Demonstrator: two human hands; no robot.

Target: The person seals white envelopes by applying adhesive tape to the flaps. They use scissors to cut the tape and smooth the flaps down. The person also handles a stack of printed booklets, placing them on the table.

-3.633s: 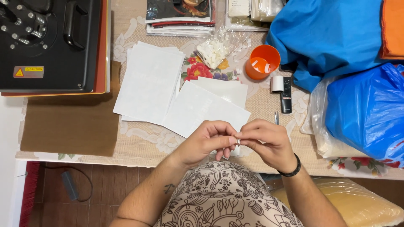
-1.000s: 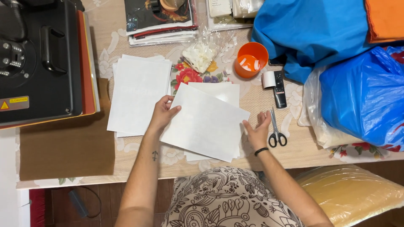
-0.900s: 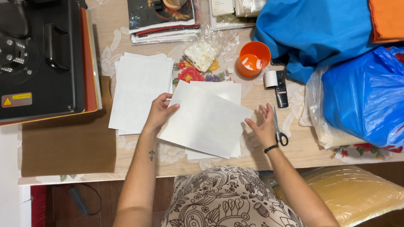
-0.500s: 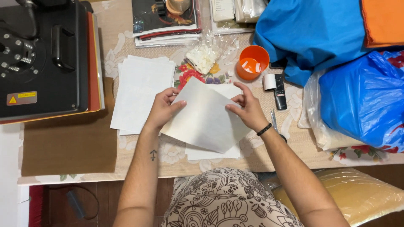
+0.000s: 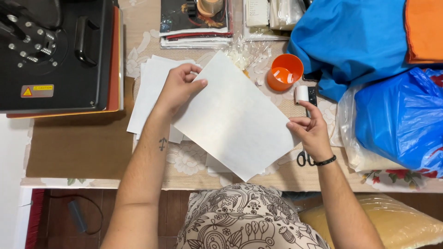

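Left hand and right hand now lifting white sheet clear of table; half second earlier, sheet lying lower, both hands pressing near its middle. Left hand pinching upper left edge between thumb and fingers; right hand pinching right edge. Sheet tilting diagonally, hanging above paper stack. Scissors lying just beside right wrist, orange cup beyond sheet. Judgement: sheet being separated from stack for handling, possibly toward heat press at left.
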